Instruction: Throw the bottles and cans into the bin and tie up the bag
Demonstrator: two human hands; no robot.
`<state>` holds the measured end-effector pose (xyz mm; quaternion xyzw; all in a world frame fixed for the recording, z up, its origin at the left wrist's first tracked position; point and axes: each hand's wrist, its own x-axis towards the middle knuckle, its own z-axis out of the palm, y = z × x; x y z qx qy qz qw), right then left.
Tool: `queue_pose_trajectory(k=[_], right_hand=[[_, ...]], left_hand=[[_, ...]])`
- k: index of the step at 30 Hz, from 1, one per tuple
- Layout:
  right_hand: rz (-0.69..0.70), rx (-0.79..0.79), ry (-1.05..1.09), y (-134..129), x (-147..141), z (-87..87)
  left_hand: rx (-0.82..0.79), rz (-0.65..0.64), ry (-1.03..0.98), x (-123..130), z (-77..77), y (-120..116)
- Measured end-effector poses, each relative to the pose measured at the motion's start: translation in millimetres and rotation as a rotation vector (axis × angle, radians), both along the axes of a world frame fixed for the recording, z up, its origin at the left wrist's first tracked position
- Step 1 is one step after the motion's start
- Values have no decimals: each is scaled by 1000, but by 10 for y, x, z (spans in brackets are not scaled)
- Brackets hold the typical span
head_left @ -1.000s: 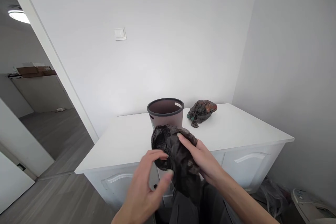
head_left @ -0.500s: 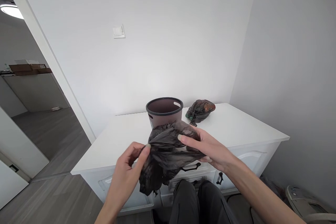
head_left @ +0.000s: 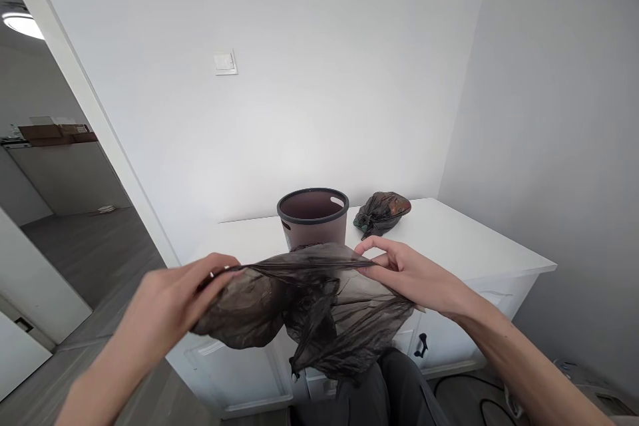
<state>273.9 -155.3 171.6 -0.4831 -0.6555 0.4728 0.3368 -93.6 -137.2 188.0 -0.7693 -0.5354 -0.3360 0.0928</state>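
from the head view, i see the left hand (head_left: 174, 299) pinching one end of a thin, see-through black plastic bag (head_left: 312, 289) between thumb and fingers. the right hand (head_left: 409, 273) grips the other end the same way, so the rim is drawn out in a taut line and the rest hangs crumpled below. it's held up before the white cabinet (head_left: 479, 243), hiding the lower part of a brownish bin (head_left: 317, 233) with a dark rim. just right of that, a knotted dark bag (head_left: 383, 212) rests on the cabinet top.
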Motion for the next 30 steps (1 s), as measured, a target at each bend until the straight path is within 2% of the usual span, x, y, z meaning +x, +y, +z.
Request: queue_pose_trajectory(k=[2,3,4,5,6,7,8,10,11,13,15,18,22,25,30], right_hand=[[27,4,-15,4,-19,7],[39,6,-18,1,-47,11],[45,9,-18,-5,-86,19],[48,12,-14,-15,-132,32],[53,15,-8,-29,-182,51],[59,18,-1,-46,-232,77],[64,24,10,-66,-278,108],[65,44,41,-109,-340,176],[52,59,61,-131,-352,207],[-7,91,96,-174,-335,248],[-78,119,101,-213,-274,249],[-172,151,63,-263,-155,187],[-247,170,12,-348,-52,72],[-322,155,-15,-442,-31,-12],[-360,185,-41,-547,-55,-141]], left_hand=[[60,37,221,38,242,-48],[146,94,248,134,351,-108],[250,130,226,274,436,-187],[346,114,175,446,490,-275],[430,39,110,630,504,-360],[428,-102,77,808,477,-429],[349,-242,94,962,412,-470],[70,-363,161,1151,194,-454],[-65,-365,199,1175,62,-400],[-225,-251,269,1091,-196,-244],[-276,-58,348,879,-395,-94],[-276,202,456,482,-528,17],[-284,425,522,77,-472,-4],[-289,508,559,-80,-360,-47],[-27,587,711,-81,-128,-169]])
